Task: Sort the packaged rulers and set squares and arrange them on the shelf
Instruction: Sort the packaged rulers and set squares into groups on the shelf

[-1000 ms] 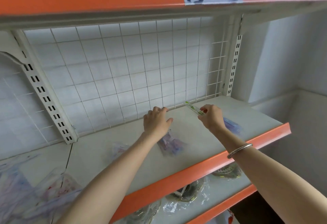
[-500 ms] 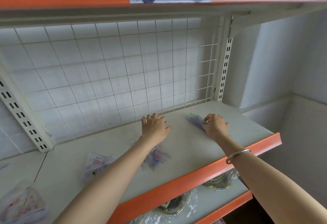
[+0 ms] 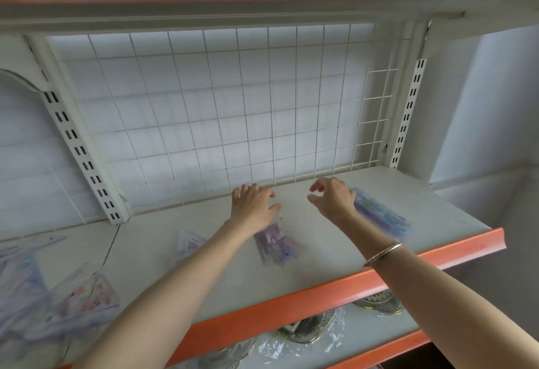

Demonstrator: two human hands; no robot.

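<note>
Now left hand [image 3: 253, 204] and right hand [image 3: 332, 200] are open, holding nothing. Three packs lie nearby on the white shelf [image 3: 320, 255]: blue pack [image 3: 388, 220], purple pack [image 3: 277, 247], small pack [image 3: 189, 244].

The white shelf [image 3: 329, 255] carries a blue packet [image 3: 385, 217] at right, a purple packet [image 3: 277, 249] in the middle, a pale packet [image 3: 189, 244] beside it, more packets [image 3: 75, 307] at left.

Matt metal shelf [image 3: 364, 240] — packets [image 3: 275, 247] seemingly glossy plastic.
</note>
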